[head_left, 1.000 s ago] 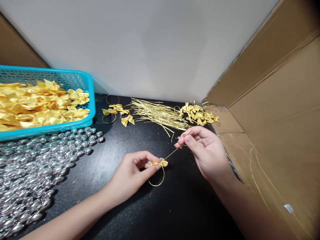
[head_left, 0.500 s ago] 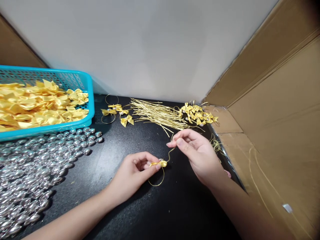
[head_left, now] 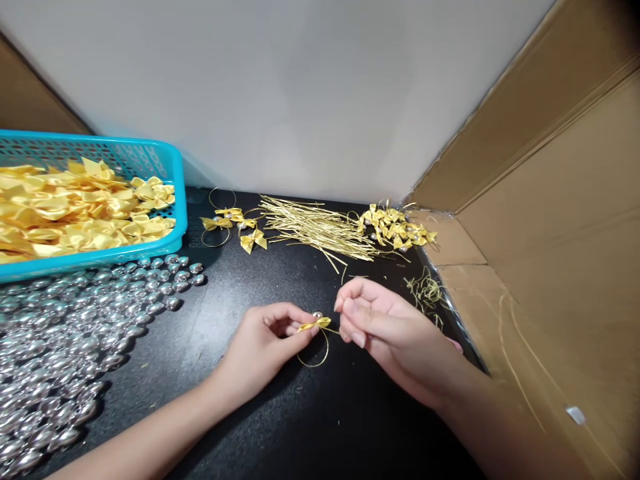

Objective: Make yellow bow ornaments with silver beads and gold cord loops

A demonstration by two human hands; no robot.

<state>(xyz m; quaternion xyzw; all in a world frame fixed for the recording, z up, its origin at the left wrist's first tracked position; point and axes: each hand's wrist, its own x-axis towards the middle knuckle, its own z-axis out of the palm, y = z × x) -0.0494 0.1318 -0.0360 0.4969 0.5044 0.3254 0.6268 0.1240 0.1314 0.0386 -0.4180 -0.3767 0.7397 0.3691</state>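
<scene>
My left hand (head_left: 273, 337) pinches a small yellow bow (head_left: 320, 323) between thumb and fingers, above the middle of the black table. A silver bead (head_left: 317, 315) shows just behind the bow, and a thin gold loop (head_left: 327, 357) hangs below it. From the bow's right side a short gold cord (head_left: 334, 331) runs to my right hand (head_left: 385, 327), whose fingers are pinched together on its end.
At the left, a blue basket (head_left: 183, 200) holds yellow bows, with many silver beads (head_left: 60, 347) before it. Gold cords (head_left: 320, 227) lie at the back, between finished bows (head_left: 253, 240) and a bow pile (head_left: 395, 227). Tangled cord scraps (head_left: 425, 290) lie near the cardboard (head_left: 560, 267).
My right hand has moved down and nearer the bow, and the cord between the hands looks shorter and straighter. The bow has tilted slightly in my left hand, with the bead more exposed.
</scene>
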